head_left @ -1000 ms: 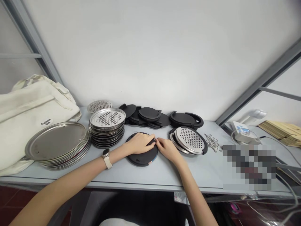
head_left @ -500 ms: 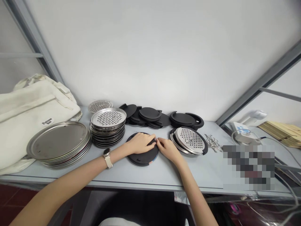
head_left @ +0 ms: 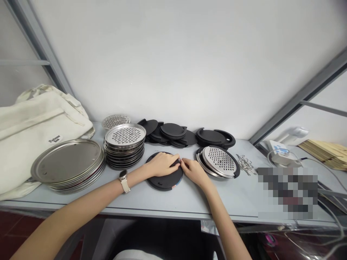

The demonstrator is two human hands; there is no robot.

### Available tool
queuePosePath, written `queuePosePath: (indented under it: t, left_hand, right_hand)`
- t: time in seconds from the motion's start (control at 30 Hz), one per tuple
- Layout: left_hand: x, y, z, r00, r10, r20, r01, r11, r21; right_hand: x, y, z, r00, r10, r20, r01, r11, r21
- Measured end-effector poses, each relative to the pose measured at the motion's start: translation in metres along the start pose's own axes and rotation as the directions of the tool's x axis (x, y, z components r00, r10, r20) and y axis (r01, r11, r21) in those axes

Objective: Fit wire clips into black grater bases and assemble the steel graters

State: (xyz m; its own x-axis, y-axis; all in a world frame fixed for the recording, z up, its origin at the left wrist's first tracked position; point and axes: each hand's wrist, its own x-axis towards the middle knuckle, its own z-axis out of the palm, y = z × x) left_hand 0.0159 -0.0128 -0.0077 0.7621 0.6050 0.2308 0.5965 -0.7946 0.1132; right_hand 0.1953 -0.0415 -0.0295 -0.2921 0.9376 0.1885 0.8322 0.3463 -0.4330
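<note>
A round black disc [head_left: 165,180], with a strip of red and blue along its near right rim, lies on the table in front of me. My left hand [head_left: 164,164] rests across its top, and its fingers curl toward the right rim and hold the disc. At that same rim the fingertips of my right hand [head_left: 191,169] are pinched together, touching or almost touching those of the left. Whatever is between the right fingertips is too small to make out. Just right of that hand, perforated metal grater discs [head_left: 219,160] sit in a black ring.
Left stand a stack of perforated metal discs [head_left: 125,136], a pile of round metal trays [head_left: 69,160] and a cream bag [head_left: 40,122]. Black round parts [head_left: 173,130] line the wall. Small metal clips [head_left: 245,164] lie right, near a white box [head_left: 280,151] with cables.
</note>
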Motion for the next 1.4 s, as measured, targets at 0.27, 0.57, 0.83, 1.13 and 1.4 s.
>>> queuePosePath:
  t: [0.27, 0.57, 0.83, 1.13, 1.4]
  left_hand:
    - [0.0002, 0.0004, -0.0012, 1.0, -0.003, 0.002, 0.003, 1.0, 0.008]
    - [0.0003, -0.0004, 0.0012, 1.0, -0.011, 0.005, 0.011, 1.0, 0.023]
    - [0.0009, 0.0009, -0.0008, 1.0, 0.006, -0.004, -0.006, 1.0, 0.01]
    - [0.0012, 0.0005, -0.0006, 1.0, -0.005, 0.015, 0.006, 1.0, -0.01]
    - [0.0009, 0.0004, -0.0012, 1.0, 0.002, 0.017, -0.002, 1.0, 0.003]
  right_hand:
    - [0.0002, -0.0007, -0.0002, 1.0, 0.004, 0.006, -0.004, 1.0, -0.014]
    - [-0.0006, -0.0003, -0.0001, 1.0, 0.005, -0.001, -0.005, 1.0, -0.019]
    - [-0.0002, -0.0001, 0.0005, 1.0, 0.007, 0.002, -0.007, 1.0, -0.022]
    - [-0.0002, 0.0012, 0.0011, 1.0, 0.021, 0.0, -0.021, 0.999, -0.027]
    - [0.0007, 0.001, 0.0011, 1.0, 0.029, 0.004, -0.029, 0.999, -0.02]
